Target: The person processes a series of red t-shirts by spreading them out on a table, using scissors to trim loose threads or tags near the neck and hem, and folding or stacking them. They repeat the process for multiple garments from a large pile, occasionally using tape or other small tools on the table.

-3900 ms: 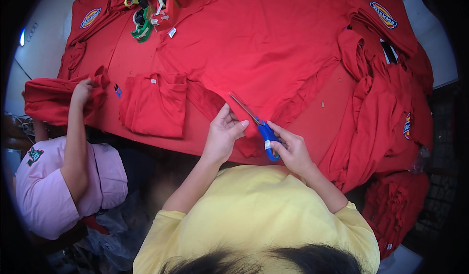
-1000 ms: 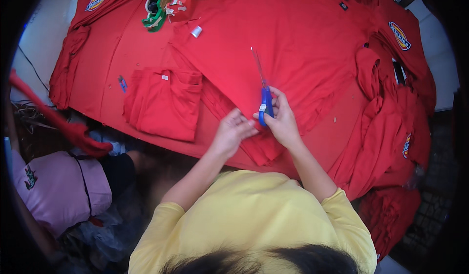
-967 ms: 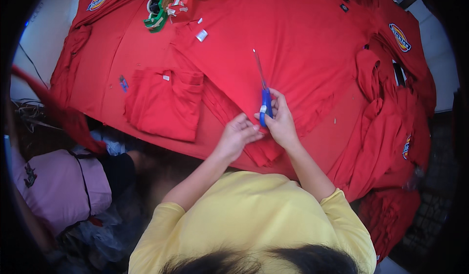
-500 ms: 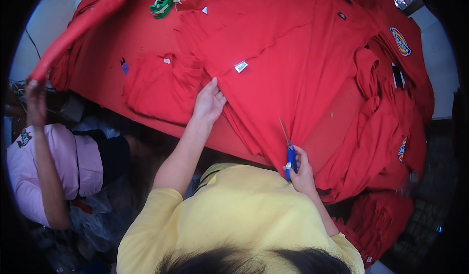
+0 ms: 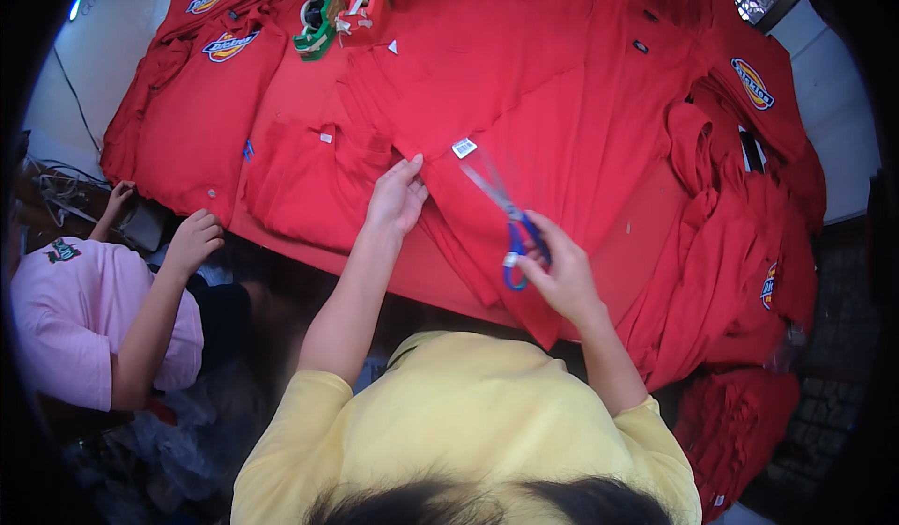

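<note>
I see the right hand clamped on blue-handled scissors, the left hand apart, at a red garment, its grip unclear

Scissor blades: thin bright metal; motion-blurred on my feed, so I can't judge the polish.
Scissor handles: smooth blue plastic.
Red garment: soft matt cloth, shallow creases.
White tag: smooth, flat; paper or film, I can't tell.
Green tape dispenser: hard plastic, slight gloss.
Red tape dispenser: hard plastic too.
Tabletop: smooth, matt red.
Yellow shirt: matt cloth, lightly wrinkled.
Pink shirt: matt cloth.
Bags: crumpled clear plastic, shiny.
</note>
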### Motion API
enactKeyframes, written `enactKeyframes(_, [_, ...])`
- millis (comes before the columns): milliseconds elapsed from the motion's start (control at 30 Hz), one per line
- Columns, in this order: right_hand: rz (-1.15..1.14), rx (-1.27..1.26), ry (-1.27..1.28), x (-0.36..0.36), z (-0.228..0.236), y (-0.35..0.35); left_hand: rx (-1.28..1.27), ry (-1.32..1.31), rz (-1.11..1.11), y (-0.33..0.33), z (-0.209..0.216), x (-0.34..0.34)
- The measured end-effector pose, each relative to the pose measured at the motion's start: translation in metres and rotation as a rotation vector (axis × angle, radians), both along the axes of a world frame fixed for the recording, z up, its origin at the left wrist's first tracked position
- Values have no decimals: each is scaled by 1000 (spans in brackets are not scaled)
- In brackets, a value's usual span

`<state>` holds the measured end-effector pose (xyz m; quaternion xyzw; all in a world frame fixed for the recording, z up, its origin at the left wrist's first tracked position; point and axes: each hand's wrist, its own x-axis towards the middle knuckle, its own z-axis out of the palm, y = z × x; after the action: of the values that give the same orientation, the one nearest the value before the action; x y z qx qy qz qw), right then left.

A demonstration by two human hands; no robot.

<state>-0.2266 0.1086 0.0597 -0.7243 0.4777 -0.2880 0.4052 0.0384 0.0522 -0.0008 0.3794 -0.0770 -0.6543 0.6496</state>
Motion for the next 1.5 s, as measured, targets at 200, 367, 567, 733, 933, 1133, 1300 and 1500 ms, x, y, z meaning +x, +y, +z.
enactKeyframes(200, [111, -160, 170, 36, -17, -23, -69, -114, -55, 10, 29, 1])
enactKeyframes(367, [145, -331, 150, 40, -28, -29, -78, -234, -82, 11, 39, 1])
enactKeyframes(567, [159, -149, 70, 41, -21, -27, -109, -249, -100, 12, 39, 1])
enactKeyframes(733, [-41, 302, -351, 41, -30, -24, -112, -185, -63, 6, 30, 4])
enactKeyframes(933, [92, -197, -31, 36, -27, -25, -208, -216, -77, 7, 41, -2])
enactKeyframes(1133, [115, -204, 3, 43, -30, -21, -158, -248, -109, 11, 45, -4])
enactKeyframes(1300, [121, -210, -48, 48, -25, -25, -195, -277, -116, 16, 45, -13])
enactKeyframes(1500, [106, 29, -109, 44, -31, -26, -182, -259, -116, 17, 46, -14])
